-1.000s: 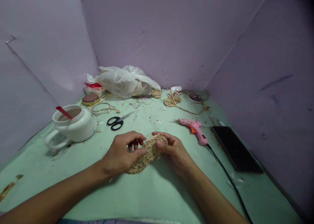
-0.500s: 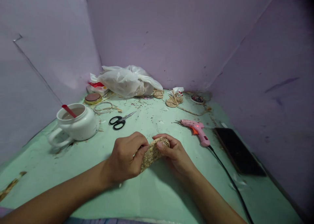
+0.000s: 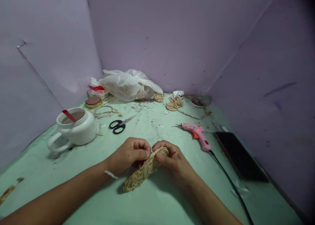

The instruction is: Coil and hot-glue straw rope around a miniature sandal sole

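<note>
Right hand (image 3: 173, 159) holding the woven straw piece (image 3: 145, 173) near its upper right end, thumb on the near face, fingers behind. Left hand (image 3: 131, 154) curled narrow at the upper edge, thumb and forefinger drawn together — cannot tell what exactly they grip. Small pale bit (image 3: 152, 150) between the two hands, too small to identify. Piece sits low centre over the green bench (image 3: 93, 198), tilted, lower end pointing down and left. White scrap (image 3: 111, 174) at the left wrist. Beyond the hands: black-handled scissors (image 3: 120, 124) lying with blades slightly parted, tips away to the right. White mug (image 3: 80, 131) on the left, brownish liquid inside, red-handled stick (image 3: 69, 116) leaning out of it. Pink glue gun (image 3: 197, 133) to the right, red light lit, nozzle pointing left, black cable (image 3: 230, 182) running toward the near edge; dark phone (image 3: 241, 157) just beside it. At the back — white plastic bag (image 3: 128, 83) against the wall, wire ring (image 3: 103, 111) and round tin (image 3: 93, 102) left of centre, small straw pieces (image 3: 173, 105) to its right, loose fibre crumbs scattered around.
</note>
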A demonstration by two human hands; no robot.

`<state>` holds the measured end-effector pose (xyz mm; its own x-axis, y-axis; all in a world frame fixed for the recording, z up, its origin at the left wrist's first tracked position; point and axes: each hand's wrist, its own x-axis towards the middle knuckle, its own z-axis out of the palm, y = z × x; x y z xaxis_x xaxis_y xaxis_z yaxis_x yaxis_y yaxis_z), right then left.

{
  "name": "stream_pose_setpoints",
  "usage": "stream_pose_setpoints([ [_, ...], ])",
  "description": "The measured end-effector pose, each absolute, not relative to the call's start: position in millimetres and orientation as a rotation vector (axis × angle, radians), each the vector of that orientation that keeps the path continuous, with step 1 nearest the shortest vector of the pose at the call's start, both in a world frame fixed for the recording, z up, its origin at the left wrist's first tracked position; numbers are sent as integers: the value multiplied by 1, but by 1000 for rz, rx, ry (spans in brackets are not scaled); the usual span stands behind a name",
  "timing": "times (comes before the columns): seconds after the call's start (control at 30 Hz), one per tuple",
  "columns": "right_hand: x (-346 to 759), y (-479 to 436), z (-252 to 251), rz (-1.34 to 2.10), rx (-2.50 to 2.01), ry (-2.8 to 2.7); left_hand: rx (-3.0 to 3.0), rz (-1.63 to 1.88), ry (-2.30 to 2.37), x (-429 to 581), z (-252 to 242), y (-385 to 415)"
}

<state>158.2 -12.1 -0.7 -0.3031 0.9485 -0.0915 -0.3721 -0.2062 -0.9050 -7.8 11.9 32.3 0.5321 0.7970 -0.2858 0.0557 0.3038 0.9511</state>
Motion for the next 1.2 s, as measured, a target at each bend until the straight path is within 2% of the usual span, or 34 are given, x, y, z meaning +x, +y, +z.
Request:
stream_pose_setpoints([
  [0.17,155,-10,-7,1664,-887,-1013,935,532,845,-5,19,16],
  [0.33,153,-8,-11,1600,-968,-1009,916,646,892,1,14,11],
  [0.6,153,-9,-11,1524,-994,-1074,820,643,904,5,13,5],
  [0.87,152,-10,-9,1531,-876,-1080,847,615,950,9,13,-2],
  [1.03,153,-6,-12,1522,-760,-987,961,751,907,4,9,3],
  [1.2,155,-5,-13,1479,-696,-948,896,565,763,-2,8,7],
])
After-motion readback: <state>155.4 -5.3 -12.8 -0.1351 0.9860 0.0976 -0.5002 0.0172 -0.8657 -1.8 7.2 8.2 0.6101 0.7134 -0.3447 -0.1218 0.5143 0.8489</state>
